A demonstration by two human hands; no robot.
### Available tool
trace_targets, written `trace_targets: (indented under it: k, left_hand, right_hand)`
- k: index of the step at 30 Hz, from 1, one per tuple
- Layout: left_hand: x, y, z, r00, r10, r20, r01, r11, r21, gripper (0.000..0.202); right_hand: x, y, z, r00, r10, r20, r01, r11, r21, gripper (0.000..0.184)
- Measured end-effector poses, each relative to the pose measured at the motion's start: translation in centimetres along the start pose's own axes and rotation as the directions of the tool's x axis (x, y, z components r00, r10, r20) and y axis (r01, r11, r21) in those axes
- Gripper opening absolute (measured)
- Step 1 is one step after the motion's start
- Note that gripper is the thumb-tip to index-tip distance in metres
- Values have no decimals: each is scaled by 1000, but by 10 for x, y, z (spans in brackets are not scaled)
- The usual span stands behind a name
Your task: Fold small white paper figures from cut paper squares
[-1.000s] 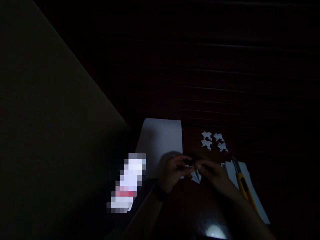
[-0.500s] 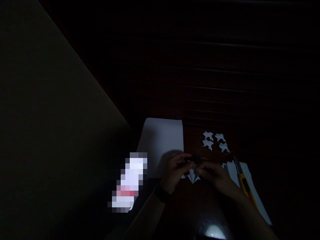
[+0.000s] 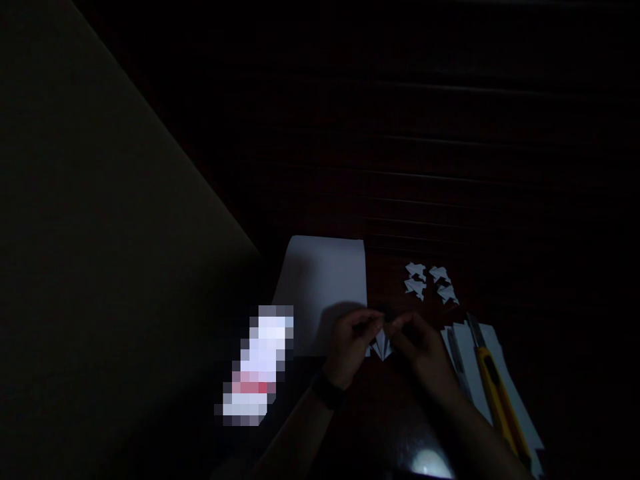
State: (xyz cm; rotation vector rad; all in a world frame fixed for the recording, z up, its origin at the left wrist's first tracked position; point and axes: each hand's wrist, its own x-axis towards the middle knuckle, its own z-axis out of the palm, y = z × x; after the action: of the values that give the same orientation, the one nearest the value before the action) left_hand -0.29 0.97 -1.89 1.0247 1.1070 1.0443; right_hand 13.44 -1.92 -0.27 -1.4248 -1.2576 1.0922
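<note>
A small folded piece of white paper (image 3: 383, 347), pointed toward me, is pinched between my two hands above the dark table. My left hand (image 3: 353, 339), with a dark band at the wrist, holds its left side with thumb and forefinger closed. On the other side, my right hand (image 3: 418, 340) grips the paper near its upper end with bent fingers. The fingertips hide the top of the fold, and the light is very dim. Beyond the hands lie several small folded paper figures (image 3: 415, 270) grouped together.
A large white sheet (image 3: 325, 273) lies behind my left hand. At right, a yellow utility knife (image 3: 495, 390) rests on white paper sheets (image 3: 517, 400). A bright, blurred-out screen (image 3: 260, 363) stands at left. A pale wall (image 3: 100, 233) borders the left side.
My right hand has shifted slightly and turned, its fingers now more upright at the paper's upper end. The folded paper has moved a little up and left. More of the utility knife shows.
</note>
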Motion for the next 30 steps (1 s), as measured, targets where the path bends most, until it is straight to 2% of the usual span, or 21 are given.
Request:
trace_targets:
  k: [4,9,13,18,25,30]
  left_hand:
    - [-1,0,0,999,-32,-40,30,999,-42,24]
    - [-1,-4,-2,994,-85,-73,79,994,-78,26]
    - [0,-4,-4,989,-126,-74,118,987,-109,28]
    - [0,-4,-3,987,-142,-69,134,985,-110,30]
    - [1,-4,-4,990,-124,-68,117,988,-98,27]
    - [0,-5,-4,997,-69,-43,66,994,-83,26]
  right_hand:
    - [0,2,4,999,-14,-48,13,1000,-3,13]
    - [-1,-2,3,999,5,39,-7,998,58,12]
    - [-2,-1,1,995,77,66,-88,978,190,13]
    - [-2,2,0,990,107,91,-125,966,227,12]
    - [-1,5,1,988,119,103,-144,944,298,9]
    - [-1,3,4,989,118,94,-139,952,273,9]
